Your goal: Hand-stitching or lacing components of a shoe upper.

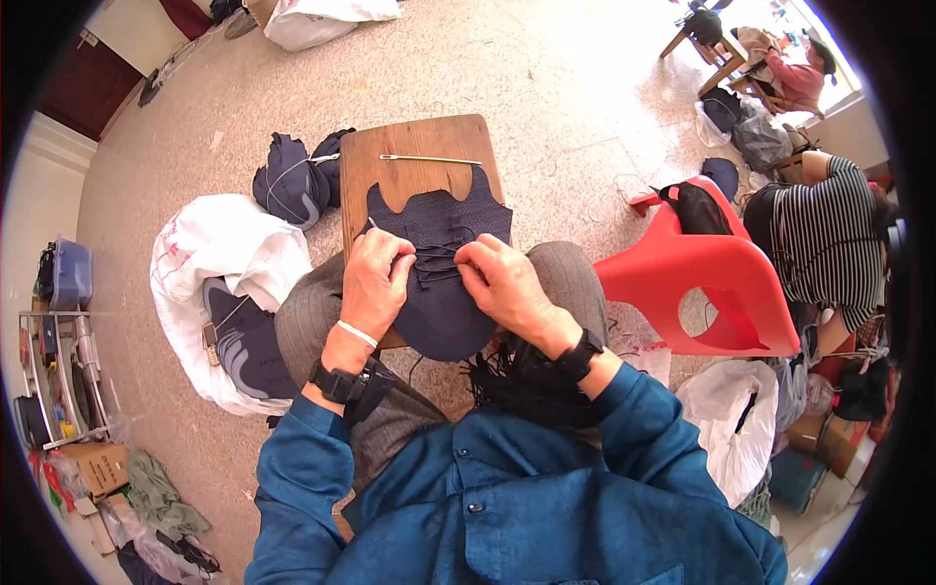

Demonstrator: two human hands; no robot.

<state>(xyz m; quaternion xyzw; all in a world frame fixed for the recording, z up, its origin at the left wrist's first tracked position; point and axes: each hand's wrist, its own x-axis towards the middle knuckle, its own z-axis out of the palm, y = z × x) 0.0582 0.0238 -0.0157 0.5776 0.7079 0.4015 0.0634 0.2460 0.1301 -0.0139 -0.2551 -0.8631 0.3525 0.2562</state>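
Observation:
A flat navy shoe upper (444, 317) lies over the near part of a wooden stool (414, 139), its rounded toe end toward me. Black shoelace (436, 261) zigzags loosely across the middle of it. My left hand (370, 283) is closed, thumb and finger pinching the lace at its left side; a thin pale tip pokes out above the knuckles. On the other side, my right hand (509, 285) pinches the lace with fingers bent. Across the stool's far part rests a long, thin metal needle-like tool (431, 158). A bunch of black laces (512, 380) hangs over my lap.
Tied bundles of navy uppers (291, 180) sit left of the stool, behind a white sack (200, 239) with more uppers. A red plastic chair (726, 283) stands at the right, near a person in a striped top (824, 234). Another person (795, 78) sits farther back.

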